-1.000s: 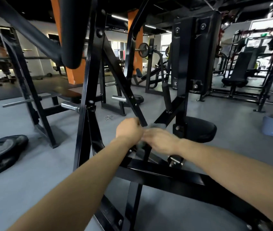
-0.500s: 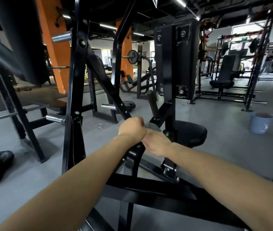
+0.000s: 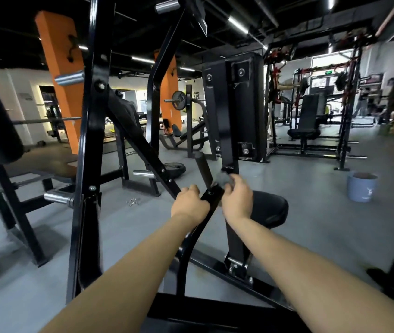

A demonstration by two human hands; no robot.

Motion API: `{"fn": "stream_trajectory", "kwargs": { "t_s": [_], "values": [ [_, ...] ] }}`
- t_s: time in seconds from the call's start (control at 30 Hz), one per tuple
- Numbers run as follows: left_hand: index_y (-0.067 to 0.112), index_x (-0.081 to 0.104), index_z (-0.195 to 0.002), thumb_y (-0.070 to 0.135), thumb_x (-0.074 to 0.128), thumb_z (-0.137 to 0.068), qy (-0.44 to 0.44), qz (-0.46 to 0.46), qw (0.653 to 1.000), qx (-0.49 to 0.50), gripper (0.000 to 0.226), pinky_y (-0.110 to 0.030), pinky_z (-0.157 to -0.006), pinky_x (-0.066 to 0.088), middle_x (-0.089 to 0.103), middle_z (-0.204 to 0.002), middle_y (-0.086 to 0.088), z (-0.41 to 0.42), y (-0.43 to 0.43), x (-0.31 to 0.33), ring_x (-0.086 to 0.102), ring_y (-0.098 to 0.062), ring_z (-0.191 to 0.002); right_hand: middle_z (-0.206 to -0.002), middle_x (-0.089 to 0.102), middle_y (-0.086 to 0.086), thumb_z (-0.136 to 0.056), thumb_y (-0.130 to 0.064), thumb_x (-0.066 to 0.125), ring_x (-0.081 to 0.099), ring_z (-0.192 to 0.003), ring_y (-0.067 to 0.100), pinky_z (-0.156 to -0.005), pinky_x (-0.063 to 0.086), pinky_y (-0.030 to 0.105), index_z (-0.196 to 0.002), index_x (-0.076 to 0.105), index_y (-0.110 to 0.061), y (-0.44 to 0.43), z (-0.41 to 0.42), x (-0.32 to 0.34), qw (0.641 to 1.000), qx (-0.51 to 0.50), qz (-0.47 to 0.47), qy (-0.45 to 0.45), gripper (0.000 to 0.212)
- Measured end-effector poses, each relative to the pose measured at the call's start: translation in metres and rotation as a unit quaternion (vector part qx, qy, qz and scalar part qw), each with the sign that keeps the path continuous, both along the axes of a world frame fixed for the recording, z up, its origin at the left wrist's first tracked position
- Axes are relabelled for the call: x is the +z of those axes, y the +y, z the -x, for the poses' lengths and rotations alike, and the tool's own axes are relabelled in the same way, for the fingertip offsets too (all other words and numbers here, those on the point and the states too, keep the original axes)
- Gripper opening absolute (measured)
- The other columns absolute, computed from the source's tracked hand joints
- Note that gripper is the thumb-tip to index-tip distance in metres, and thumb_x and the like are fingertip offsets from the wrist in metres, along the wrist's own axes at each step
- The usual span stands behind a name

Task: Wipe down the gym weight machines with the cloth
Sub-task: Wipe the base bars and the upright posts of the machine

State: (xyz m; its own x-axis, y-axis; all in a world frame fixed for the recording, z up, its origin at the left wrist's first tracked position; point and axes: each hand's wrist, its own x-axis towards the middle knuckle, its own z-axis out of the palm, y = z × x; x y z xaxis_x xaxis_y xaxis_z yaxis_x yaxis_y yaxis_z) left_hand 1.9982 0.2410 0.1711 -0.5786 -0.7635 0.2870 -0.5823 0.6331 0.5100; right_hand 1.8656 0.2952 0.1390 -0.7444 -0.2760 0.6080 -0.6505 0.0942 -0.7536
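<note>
My left hand (image 3: 189, 205) grips the lever (image 3: 211, 197) and my right hand (image 3: 237, 200) bunches the cloth (image 3: 224, 178) at its fingertips. I reckon that loose hold could slip.

My right hand (image 3: 237, 200) hides most of the blurred grey cloth (image 3: 223, 178), and my left hand (image 3: 190, 205) curls its fingers unseen round the lever arm (image 3: 211, 200).

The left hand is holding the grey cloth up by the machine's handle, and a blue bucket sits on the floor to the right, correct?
Wrong hand: the head view shows the right hand holding the grey cloth up by the machine's handle; the left hand grips the black lever arm. The blue bucket part is right.
</note>
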Motion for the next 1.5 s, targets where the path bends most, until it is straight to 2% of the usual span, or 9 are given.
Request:
{"fn": "stream_trajectory", "kwargs": {
  "t_s": [0.07,0.13,0.33,0.47,0.6,0.8,1.0,1.2,1.5],
  "values": [
    [0.017,0.051,-0.138,0.03,0.057,-0.092,-0.005,0.015,1.0,-0.013,0.048,-0.044,-0.102,0.046,0.05,-0.134,-0.007,0.01,0.0,-0.013,0.047,-0.031,-0.127,-0.118,0.062,0.005,-0.099,-0.011,0.063,0.062,-0.103,0.021,-0.083,0.046,0.028,-0.117,0.06,-0.011,0.001,0.005,0.017,0.991,-0.029,0.102,-0.075,0.018],
    [0.019,0.049,-0.143,0.031,0.06,-0.093,-0.025,0.028,0.999,-0.033,0.053,-0.043,-0.107,0.044,0.046,-0.135,-0.005,0.012,-0.001,-0.026,0.041,-0.029,-0.131,-0.116,0.058,0.0,-0.099,-0.012,0.064,0.057,-0.099,0.013,-0.084,0.044,0.025,-0.113,0.06,-0.012,-0.002,0.008,0.025,0.992,-0.016,0.113,-0.044,0.015],
    [0.016,0.056,-0.141,0.018,0.058,-0.091,-0.001,0.063,0.995,-0.077,0.05,-0.037,-0.108,0.042,0.047,-0.13,-0.002,0.013,-0.022,-0.042,0.041,-0.026,-0.128,-0.114,0.067,0.004,-0.099,-0.009,0.055,0.066,-0.098,0.031,-0.071,0.044,0.034,-0.109,0.068,-0.012,-0.03,0.037,0.002,0.952,0.047,-0.221,0.205,0.017],
    [0.017,0.058,-0.141,0.021,0.061,-0.091,0.016,0.076,0.994,-0.083,0.05,-0.036,-0.107,0.043,0.047,-0.128,0.0,0.017,-0.032,-0.046,0.042,-0.024,-0.126,-0.138,0.061,-0.001,-0.096,-0.006,0.054,0.061,-0.123,0.026,-0.094,0.055,0.041,-0.136,0.063,-0.018,-0.034,0.069,0.011,0.888,0.068,-0.312,0.331,0.042],
    [0.017,0.057,-0.142,0.019,0.06,-0.093,0.016,0.08,0.992,-0.092,0.05,-0.034,-0.109,0.04,0.047,-0.13,-0.001,0.019,-0.033,-0.047,0.041,-0.025,-0.128,-0.152,0.053,0.004,-0.099,-0.008,0.047,0.05,-0.139,0.028,-0.106,0.047,0.041,-0.142,0.058,-0.013,-0.051,0.08,0.027,0.885,0.054,-0.349,0.302,0.045],
    [0.018,0.055,-0.144,0.02,0.058,-0.096,-0.008,0.081,0.992,-0.096,0.048,-0.037,-0.11,0.041,0.045,-0.137,0.001,0.009,-0.03,-0.048,0.038,-0.023,-0.131,-0.134,0.065,0.002,-0.089,-0.001,0.056,0.058,-0.129,0.023,-0.098,0.054,0.041,-0.132,0.066,-0.019,-0.045,0.06,0.014,0.903,0.066,-0.327,0.27,0.047],
    [0.018,0.052,-0.146,0.019,0.057,-0.096,-0.005,0.078,0.992,-0.095,0.05,-0.035,-0.113,0.039,0.042,-0.141,0.002,0.014,-0.026,-0.045,0.035,-0.021,-0.135,-0.156,0.051,-0.004,-0.094,0.001,0.052,0.044,-0.146,0.016,-0.116,0.037,0.034,-0.152,0.051,-0.021,-0.023,0.084,0.01,0.884,0.095,-0.305,0.342,0.062],
    [0.019,0.049,-0.15,0.023,0.058,-0.099,-0.006,0.067,0.993,-0.1,0.053,-0.034,-0.115,0.036,0.041,-0.144,0.0,0.01,-0.03,-0.048,0.033,-0.022,-0.137,-0.163,0.042,0.001,-0.094,0.004,0.049,0.033,-0.152,0.019,-0.124,0.029,0.033,-0.155,0.046,-0.016,-0.052,0.093,0.027,0.9,0.079,-0.324,0.282,0.064],
    [0.021,0.05,-0.149,0.017,0.058,-0.092,0.016,0.09,0.99,-0.111,0.058,-0.041,-0.11,0.042,0.045,-0.135,-0.001,0.006,-0.017,-0.05,0.04,-0.026,-0.129,-0.153,0.052,-0.011,-0.099,-0.003,0.051,0.045,-0.143,0.012,-0.108,0.048,0.036,-0.149,0.054,-0.031,-0.027,0.056,-0.013,0.912,0.081,-0.286,0.282,0.058]
  ]
}}
